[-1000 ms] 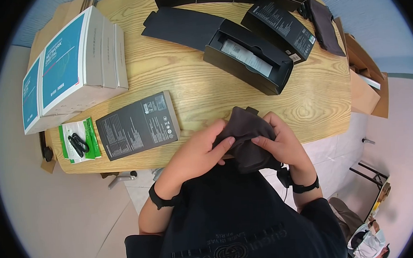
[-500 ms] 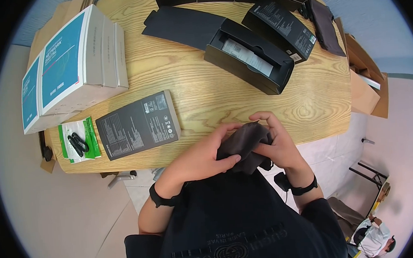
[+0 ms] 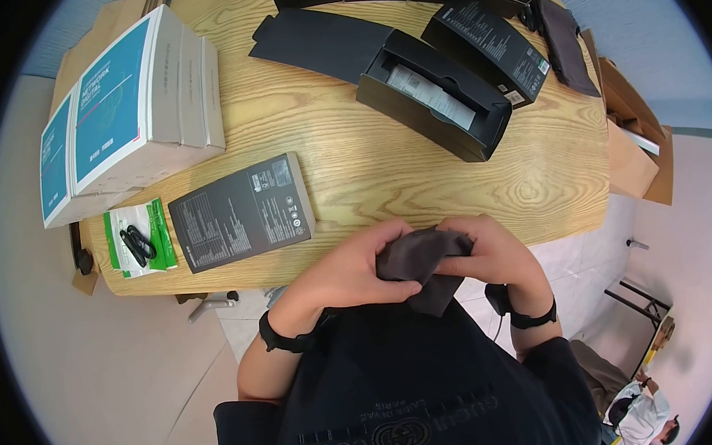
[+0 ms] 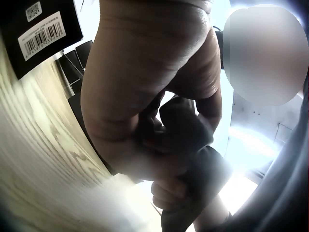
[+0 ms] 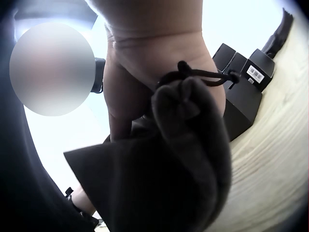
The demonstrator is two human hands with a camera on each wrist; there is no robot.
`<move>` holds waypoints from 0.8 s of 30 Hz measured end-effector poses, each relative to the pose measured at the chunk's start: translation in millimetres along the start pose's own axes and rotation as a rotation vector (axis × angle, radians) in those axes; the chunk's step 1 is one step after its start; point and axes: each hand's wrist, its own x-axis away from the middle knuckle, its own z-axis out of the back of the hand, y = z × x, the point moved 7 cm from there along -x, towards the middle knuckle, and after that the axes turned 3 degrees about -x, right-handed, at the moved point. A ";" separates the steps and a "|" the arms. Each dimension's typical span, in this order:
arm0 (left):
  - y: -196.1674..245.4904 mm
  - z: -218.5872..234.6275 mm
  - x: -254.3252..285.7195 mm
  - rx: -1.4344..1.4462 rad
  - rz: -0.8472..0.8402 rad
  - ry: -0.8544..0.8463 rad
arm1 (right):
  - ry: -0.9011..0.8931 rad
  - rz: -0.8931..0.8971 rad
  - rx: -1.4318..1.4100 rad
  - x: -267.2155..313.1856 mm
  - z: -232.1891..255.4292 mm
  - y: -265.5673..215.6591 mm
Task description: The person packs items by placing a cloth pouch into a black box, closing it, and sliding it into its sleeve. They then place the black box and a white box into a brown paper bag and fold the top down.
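Note:
A dark grey-brown drawstring pouch [image 3: 411, 256] is bunched between both hands, close to the chest at the table's front edge. My left hand [image 3: 355, 267] grips its left side, thumb across the near face. On the other side my right hand [image 3: 488, 251] holds the pouch with its thumb pressed into the folds. In the right wrist view, the gathered mouth with its black cord [image 5: 205, 76] lies by the palm, and a flat corner of the cloth hangs below. Folds hide several fingertips and whatever may be inside the pouch.
An open black box [image 3: 432, 128] holding white paper stands beyond the hands, beside a closed black box [image 3: 488, 51]. Left lie a grey printed box [image 3: 241, 213], a black cable [image 3: 137, 244] on a green-and-white packet, and blue-white boxes [image 3: 112, 107]. Another dark pouch [image 3: 567, 50] lies far right.
The pouch has gone from spread upright to folded and bunched, lower and nearer the body. Both hands have shifted their hold and drawn slightly towards the chest. The boxes have stayed put.

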 end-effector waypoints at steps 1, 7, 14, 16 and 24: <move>1.8 -0.3 0.8 0.000 0.000 0.002 | 0.033 0.034 0.052 0.9 4.1 -4.7; 1.0 13.8 10.7 0.133 0.155 0.138 | 0.037 0.119 0.285 10.7 29.3 -11.8; 3.9 19.9 16.4 0.052 -0.091 0.243 | 0.066 0.010 0.238 17.7 58.8 -6.9; 2.5 14.4 16.3 0.175 -0.007 0.215 | 0.084 -0.002 0.169 15.7 60.2 -5.1; 9.4 2.2 35.7 -0.488 0.337 0.172 | 0.362 0.243 0.546 4.5 68.8 -10.8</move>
